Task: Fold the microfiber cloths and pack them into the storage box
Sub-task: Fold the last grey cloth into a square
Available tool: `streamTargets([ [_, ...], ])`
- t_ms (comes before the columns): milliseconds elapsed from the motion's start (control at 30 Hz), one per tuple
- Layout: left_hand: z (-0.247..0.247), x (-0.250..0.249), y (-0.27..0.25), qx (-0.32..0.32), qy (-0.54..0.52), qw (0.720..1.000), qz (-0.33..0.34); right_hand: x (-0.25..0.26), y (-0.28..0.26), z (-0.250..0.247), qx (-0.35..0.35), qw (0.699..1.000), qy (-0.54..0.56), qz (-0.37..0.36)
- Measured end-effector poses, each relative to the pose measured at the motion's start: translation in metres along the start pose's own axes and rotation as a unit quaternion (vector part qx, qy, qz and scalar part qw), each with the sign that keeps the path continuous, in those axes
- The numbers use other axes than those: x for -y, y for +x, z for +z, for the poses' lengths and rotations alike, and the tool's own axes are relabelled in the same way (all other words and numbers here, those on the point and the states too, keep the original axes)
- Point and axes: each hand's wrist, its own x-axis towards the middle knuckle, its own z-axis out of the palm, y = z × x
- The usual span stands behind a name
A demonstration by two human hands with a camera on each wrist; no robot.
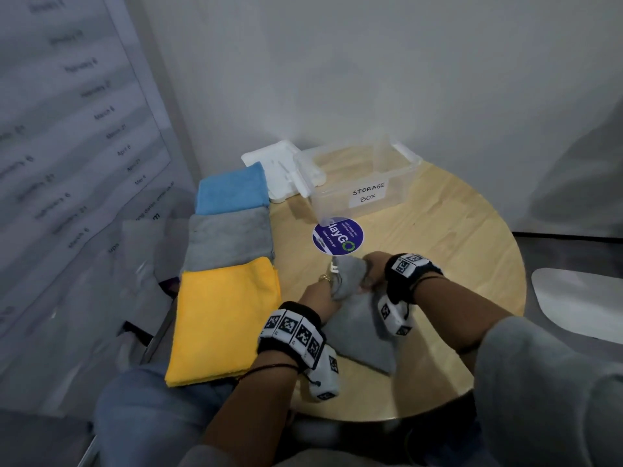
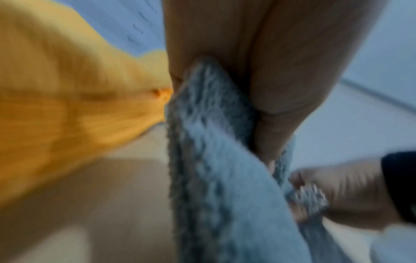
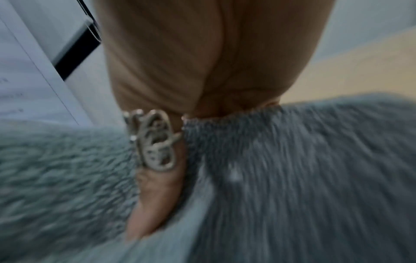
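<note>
A grey microfiber cloth (image 1: 362, 335) lies on the round wooden table (image 1: 455, 251), its far edge lifted. My left hand (image 1: 322, 291) pinches that raised edge on the left; my right hand (image 1: 371, 267) grips it on the right. The left wrist view shows the grey cloth (image 2: 213, 160) clamped between my fingers (image 2: 281, 89), with the right hand (image 2: 337, 192) holding it nearby. In the right wrist view the grey cloth (image 3: 292, 169) fills the frame under a ringed finger (image 3: 155, 186). The clear storage box (image 1: 360, 176) stands open at the table's back.
Along the table's left side lie a yellow cloth (image 1: 222, 318), a second grey cloth (image 1: 229, 237) and a blue cloth (image 1: 231, 188). The white lid (image 1: 276, 163) rests left of the box. A round purple sticker (image 1: 338, 235) sits mid-table. A wall stands close behind.
</note>
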Motion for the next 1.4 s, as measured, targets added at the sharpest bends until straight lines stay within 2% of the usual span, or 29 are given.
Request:
streamTargets([
  [67, -0.023, 0.007, -0.010, -0.020, -0.057, 0.998, 0.019, 0.005, -0.011, -0.007, 0.023, 0.997, 0.057, -0.042],
  [133, -0.054, 0.020, -0.021, -0.037, -0.098, 0.994, 0.042, 0.013, -0.025, -0.020, 0.018, 0.985, 0.142, -0.093],
  [200, -0.091, 0.034, -0.035, -0.042, -0.109, 0.992, 0.037, 0.028, -0.044, -0.037, 0.017, 0.949, 0.271, -0.157],
  [267, -0.126, 0.050, -0.051, -0.043, -0.118, 0.992, 0.022, 0.051, -0.065, -0.056, 0.021, 0.911, 0.353, -0.213],
  [333, -0.153, 0.066, -0.063, -0.062, -0.241, 0.968, 0.030, 0.077, -0.078, -0.073, 0.008, 0.889, 0.383, -0.252],
  [367, -0.162, 0.076, -0.065, -0.071, -0.350, 0.934, 0.032, 0.090, -0.082, -0.081, 0.002, 0.871, 0.412, -0.266],
  [400, -0.168, 0.086, -0.063, -0.090, -0.465, 0.880, 0.032, 0.103, -0.081, -0.087, -0.005, 0.852, 0.443, -0.278],
  [433, -0.174, 0.094, -0.061, -0.101, -0.575, 0.811, 0.039, 0.118, -0.078, -0.091, -0.025, 0.840, 0.463, -0.282],
  [467, -0.177, 0.102, -0.058, -0.111, -0.652, 0.749, 0.042, 0.131, -0.073, -0.094, -0.048, 0.833, 0.472, -0.284],
  [500, -0.179, 0.110, -0.054, -0.124, -0.687, 0.714, 0.046, 0.146, -0.067, -0.097, -0.066, 0.830, 0.477, -0.283],
  [533, -0.179, 0.116, -0.051, -0.132, -0.685, 0.715, 0.057, 0.158, -0.055, -0.097, -0.083, 0.826, 0.486, -0.275],
  [567, -0.178, 0.124, -0.045, -0.148, -0.666, 0.728, 0.062, 0.171, -0.051, -0.096, -0.086, 0.821, 0.497, -0.268],
  [633, -0.176, 0.141, -0.033, -0.166, -0.583, 0.794, 0.040, 0.189, -0.029, -0.088, -0.072, 0.823, 0.517, -0.226],
  [667, -0.175, 0.151, -0.026, -0.167, -0.519, 0.838, 0.009, 0.191, -0.012, -0.082, -0.064, 0.836, 0.506, -0.201],
  [733, -0.175, 0.167, -0.015, -0.135, -0.372, 0.917, -0.057, 0.177, 0.044, -0.061, -0.050, 0.916, 0.365, -0.162],
  [767, -0.174, 0.175, -0.007, -0.115, -0.297, 0.944, -0.083, 0.171, 0.067, -0.049, -0.029, 0.941, 0.303, -0.147],
  [800, -0.174, 0.179, -0.001, -0.100, -0.234, 0.962, -0.098, 0.171, 0.075, -0.041, -0.008, 0.950, 0.277, -0.143],
  [867, -0.181, 0.177, 0.000, -0.112, -0.183, 0.973, -0.090, 0.185, 0.053, -0.039, 0.014, 0.925, 0.341, -0.168],
  [967, -0.205, 0.173, -0.001, -0.159, -0.216, 0.962, -0.049, 0.200, 0.034, -0.056, -0.026, 0.882, 0.407, -0.236],
  [1067, -0.232, 0.170, -0.006, -0.187, -0.235, 0.954, -0.020, 0.207, 0.034, -0.071, -0.048, 0.864, 0.413, -0.286],
  [1133, -0.237, 0.175, -0.001, -0.184, -0.226, 0.956, -0.034, 0.211, 0.031, -0.067, -0.041, 0.861, 0.414, -0.292],
  [1233, -0.224, 0.189, 0.010, -0.110, -0.150, 0.977, -0.100, 0.212, 0.035, -0.047, -0.009, 0.894, 0.376, -0.242],
  [1300, -0.212, 0.193, 0.012, -0.035, -0.044, 0.985, -0.164, 0.207, 0.042, -0.034, 0.026, 0.952, 0.250, -0.173],
  [1333, -0.205, 0.194, 0.014, -0.012, 0.009, 0.982, -0.187, 0.203, 0.046, -0.031, 0.016, 0.973, 0.174, -0.150],
  [1400, -0.198, 0.195, 0.014, -0.016, 0.058, 0.979, -0.196, 0.193, 0.048, -0.031, -0.082, 0.979, 0.101, -0.156],
])
